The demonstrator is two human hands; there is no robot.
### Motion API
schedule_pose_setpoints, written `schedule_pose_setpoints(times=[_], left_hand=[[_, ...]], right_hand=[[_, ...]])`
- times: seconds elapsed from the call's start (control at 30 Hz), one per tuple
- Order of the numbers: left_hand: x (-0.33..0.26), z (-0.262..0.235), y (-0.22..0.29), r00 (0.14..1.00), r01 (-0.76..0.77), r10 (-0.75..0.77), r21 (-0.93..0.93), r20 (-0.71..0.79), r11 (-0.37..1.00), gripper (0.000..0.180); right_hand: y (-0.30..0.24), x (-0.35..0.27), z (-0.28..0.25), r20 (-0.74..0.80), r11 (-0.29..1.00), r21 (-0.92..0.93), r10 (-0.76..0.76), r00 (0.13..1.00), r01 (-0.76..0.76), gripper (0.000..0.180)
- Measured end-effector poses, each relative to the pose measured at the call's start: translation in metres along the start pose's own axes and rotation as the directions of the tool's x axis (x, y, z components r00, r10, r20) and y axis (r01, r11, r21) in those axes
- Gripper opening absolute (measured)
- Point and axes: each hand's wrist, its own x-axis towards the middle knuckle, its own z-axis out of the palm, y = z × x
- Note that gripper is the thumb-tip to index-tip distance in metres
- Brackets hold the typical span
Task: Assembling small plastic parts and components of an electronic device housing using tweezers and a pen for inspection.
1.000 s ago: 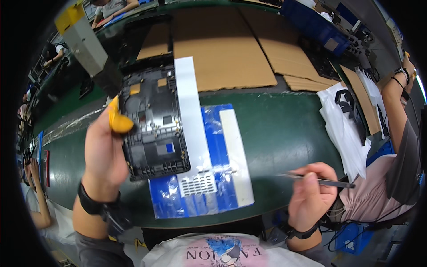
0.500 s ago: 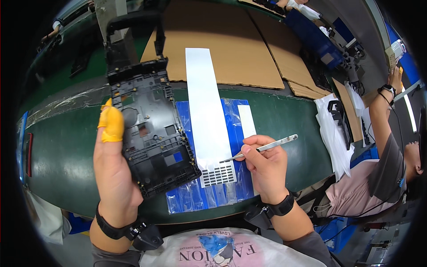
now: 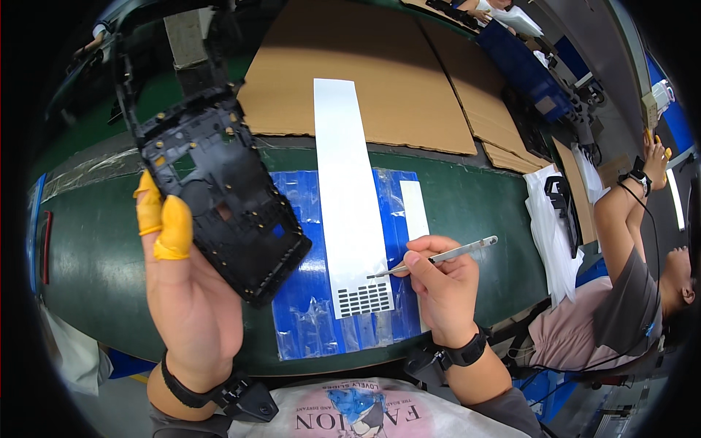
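Observation:
My left hand (image 3: 186, 292), with yellow finger cots on two fingers, holds a black plastic frame (image 3: 219, 193) up above the green table. My right hand (image 3: 442, 281) grips silver tweezers (image 3: 438, 257), their tip touching a long white strip (image 3: 350, 197) just above its block of small dark stickers (image 3: 364, 298). The strip lies on a blue plastic sheet (image 3: 307, 314). A narrow white strip (image 3: 415, 208) lies to the right of the long one.
Brown cardboard sheets (image 3: 350, 66) cover the table's far side. A person (image 3: 628, 292) sits at the right beside white bags with a black part (image 3: 558, 204). The green table's front edge (image 3: 109, 321) runs close to my body.
My right hand has brought the tweezers from the right edge to the sticker strip. My left hand has lifted the black frame higher and tilted it.

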Motion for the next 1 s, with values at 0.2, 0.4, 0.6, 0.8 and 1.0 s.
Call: schedule_pose_setpoints(times=[0.2,0.4,0.6,0.8,1.0], left_hand=[[-0.007,0.002,-0.005,0.992,0.116,-0.115,-0.030,0.045,0.993,0.038],[-0.012,0.001,-0.010,0.806,0.590,-0.559,-0.194,0.194,0.784,0.035],[-0.019,-0.004,-0.011,0.760,0.650,-0.615,-0.213,0.212,0.730,0.037],[-0.021,-0.001,-0.009,0.781,0.624,-0.602,-0.169,0.168,0.763,0.036],[-0.020,-0.002,-0.011,0.785,0.618,-0.588,-0.182,0.198,0.764,0.036]], right_hand=[[-0.004,0.000,0.001,0.054,0.997,0.052,0.060,0.997,-0.063,0.014],[-0.042,-0.031,0.030,0.112,0.965,0.253,-0.103,0.988,0.072,0.020],[-0.033,-0.029,0.047,0.196,0.982,0.177,-0.098,0.976,0.063,0.018],[-0.026,-0.031,0.049,0.162,0.969,0.231,-0.125,0.979,0.086,0.017],[-0.029,-0.030,0.052,0.183,0.968,0.239,-0.118,0.976,0.072,0.017]])
